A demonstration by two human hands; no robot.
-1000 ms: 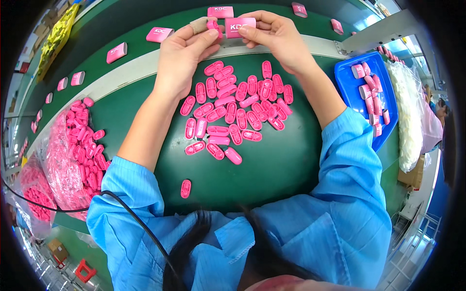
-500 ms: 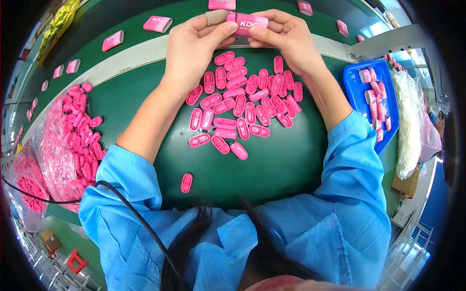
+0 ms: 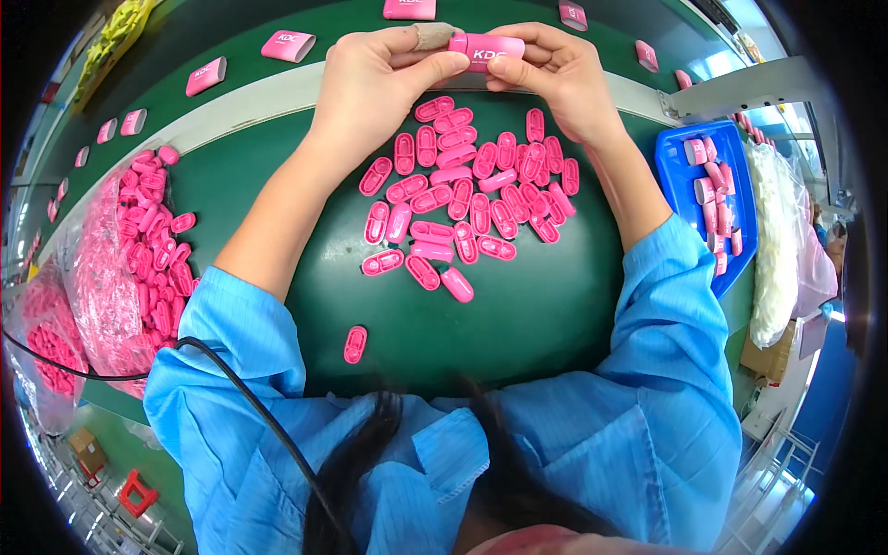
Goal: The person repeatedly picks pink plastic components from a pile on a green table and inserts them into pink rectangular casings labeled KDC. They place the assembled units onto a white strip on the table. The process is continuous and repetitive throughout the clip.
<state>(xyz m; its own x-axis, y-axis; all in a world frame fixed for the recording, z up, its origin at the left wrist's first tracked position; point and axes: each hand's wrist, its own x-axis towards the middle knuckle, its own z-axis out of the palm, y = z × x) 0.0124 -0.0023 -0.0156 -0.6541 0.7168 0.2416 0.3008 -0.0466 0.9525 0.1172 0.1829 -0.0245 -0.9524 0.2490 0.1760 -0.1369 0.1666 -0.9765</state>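
Note:
Above the far edge of the green worktop, both my hands hold a flat pink plastic case (image 3: 497, 53) with white print. My right hand (image 3: 575, 81) is closed round its right part, thumb on the front. At its left end, my left hand (image 3: 365, 92) pinches a darker pink cap (image 3: 459, 43) between thumb and index finger; the cap sits against the case. A beige wrap (image 3: 433, 37) covers the left index fingertip. Below the hands lie loose pink oval caps (image 3: 432, 231), most with the hollow side up. One cap (image 3: 355, 344) lies apart, nearer to me.
A clear bag (image 3: 102, 268) spilling pink caps lies at the left. A blue tray (image 3: 668, 148) with pink-and-white cases stands at the right. Beyond a pale rail (image 3: 240, 116), several printed cases (image 3: 289, 45) lie on a green surface. A black cable (image 3: 245, 388) crosses my left sleeve.
My hands have shifted slightly to the right with the case. The gap between cap and case looks smaller. The cases beyond the rail have moved slightly left in view.

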